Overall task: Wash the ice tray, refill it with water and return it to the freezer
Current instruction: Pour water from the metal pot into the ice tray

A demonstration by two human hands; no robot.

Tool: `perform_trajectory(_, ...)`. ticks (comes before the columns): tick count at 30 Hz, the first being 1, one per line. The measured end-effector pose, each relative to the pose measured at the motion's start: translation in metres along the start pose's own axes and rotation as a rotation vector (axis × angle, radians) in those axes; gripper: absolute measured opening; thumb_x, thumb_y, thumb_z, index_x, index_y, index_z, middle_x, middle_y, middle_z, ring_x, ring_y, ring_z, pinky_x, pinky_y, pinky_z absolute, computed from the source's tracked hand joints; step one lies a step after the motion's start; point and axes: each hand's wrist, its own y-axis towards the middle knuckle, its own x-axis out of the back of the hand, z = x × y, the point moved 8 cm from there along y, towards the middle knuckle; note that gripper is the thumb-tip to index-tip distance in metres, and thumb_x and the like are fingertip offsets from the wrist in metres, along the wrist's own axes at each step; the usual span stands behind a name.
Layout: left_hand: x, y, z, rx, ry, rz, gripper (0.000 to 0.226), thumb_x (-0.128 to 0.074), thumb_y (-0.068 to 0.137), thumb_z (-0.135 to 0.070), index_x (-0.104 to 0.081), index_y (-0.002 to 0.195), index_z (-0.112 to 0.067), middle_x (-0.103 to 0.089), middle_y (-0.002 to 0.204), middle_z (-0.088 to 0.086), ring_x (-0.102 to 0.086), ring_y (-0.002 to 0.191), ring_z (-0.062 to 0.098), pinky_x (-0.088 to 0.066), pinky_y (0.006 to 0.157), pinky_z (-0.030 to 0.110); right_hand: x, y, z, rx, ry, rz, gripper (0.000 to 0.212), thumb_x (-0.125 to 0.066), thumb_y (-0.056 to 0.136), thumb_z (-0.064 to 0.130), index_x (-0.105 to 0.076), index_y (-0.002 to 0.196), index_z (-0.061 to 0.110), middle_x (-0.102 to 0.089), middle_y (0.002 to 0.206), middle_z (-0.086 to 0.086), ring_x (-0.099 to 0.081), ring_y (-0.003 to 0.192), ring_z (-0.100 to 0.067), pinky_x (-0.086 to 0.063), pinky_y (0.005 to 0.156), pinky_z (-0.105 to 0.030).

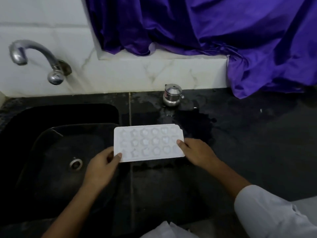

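Note:
A white ice tray (148, 143) with several small shaped cells lies level, held over the right edge of the black sink (56, 152) and the dark counter. My left hand (103, 164) pinches its near left corner, thumb on top. My right hand (195, 152) grips its right end, thumb on the rim. A chrome tap (32, 54) sticks out of the white wall at the upper left, over the sink; no water runs from it.
A small steel pot with a lid (172, 95) stands at the back of the black counter (248, 134), with a puddle in front of it. A purple cloth (223, 31) hangs over the ledge and onto the counter at the right. The sink drain (76, 164) shows.

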Motion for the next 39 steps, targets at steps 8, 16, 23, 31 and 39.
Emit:
perform_trajectory(8, -0.130, -0.033, -0.068, -0.114, 0.389, -0.016, 0.075, -0.030, 0.094, -0.067, -0.060, 0.146, -0.023, -0.046, 0.158, 0.010, -0.028, 0.153, 0.032, -0.027, 0.124, 0.052, 0.048, -0.004, -0.135, -0.035, -0.177, 0.089, 0.055, -0.027, 0.110, 0.052, -0.051, 0.073, 0.018, -0.062, 0.081, -0.002, -0.060, 0.075, -0.020, -0.048, 0.073, -0.038)
perform_trajectory(16, -0.153, -0.050, -0.076, -0.132, 0.483, -0.046, 0.077, -0.027, 0.098, -0.068, -0.055, 0.152, -0.021, -0.042, 0.163, 0.011, -0.021, 0.157, 0.033, -0.021, 0.127, 0.053, 0.048, 0.004, -0.157, 0.047, -0.331, 0.110, 0.060, -0.023, 0.109, 0.055, -0.057, 0.076, 0.018, -0.063, 0.081, -0.001, -0.060, 0.074, -0.021, -0.046, 0.072, -0.038)
perform_trajectory(23, -0.155, -0.036, -0.077, -0.209, 0.438, -0.056, 0.084, -0.037, 0.096, -0.073, -0.044, 0.155, -0.014, -0.045, 0.159, 0.006, -0.030, 0.153, 0.028, -0.027, 0.126, 0.051, 0.081, 0.023, -0.147, 0.074, -0.259, -0.004, 0.061, -0.034, 0.103, 0.068, -0.054, 0.072, 0.019, -0.060, 0.073, 0.001, -0.057, 0.069, -0.020, -0.042, 0.067, -0.036)
perform_trajectory(31, -0.157, -0.023, -0.067, -0.267, 0.368, -0.105, 0.092, -0.046, 0.087, -0.080, -0.043, 0.156, -0.019, -0.047, 0.157, 0.002, -0.036, 0.150, 0.026, -0.028, 0.123, 0.052, 0.097, 0.105, -0.074, 0.130, 0.075, -0.009, 0.043, -0.056, 0.098, 0.061, -0.060, 0.083, 0.021, -0.068, 0.078, -0.001, -0.067, 0.074, -0.020, -0.049, 0.065, -0.033)
perform_trajectory(39, -0.158, -0.015, -0.063, -0.292, 0.398, -0.117, 0.101, -0.042, 0.083, -0.090, -0.046, 0.154, -0.018, -0.047, 0.157, 0.002, -0.035, 0.151, 0.025, -0.029, 0.122, 0.054, 0.080, 0.199, -0.012, 0.012, 0.758, -0.099, 0.029, -0.062, 0.101, 0.045, -0.054, 0.099, 0.017, -0.064, 0.087, -0.003, -0.062, 0.068, -0.016, -0.052, 0.055, -0.032)
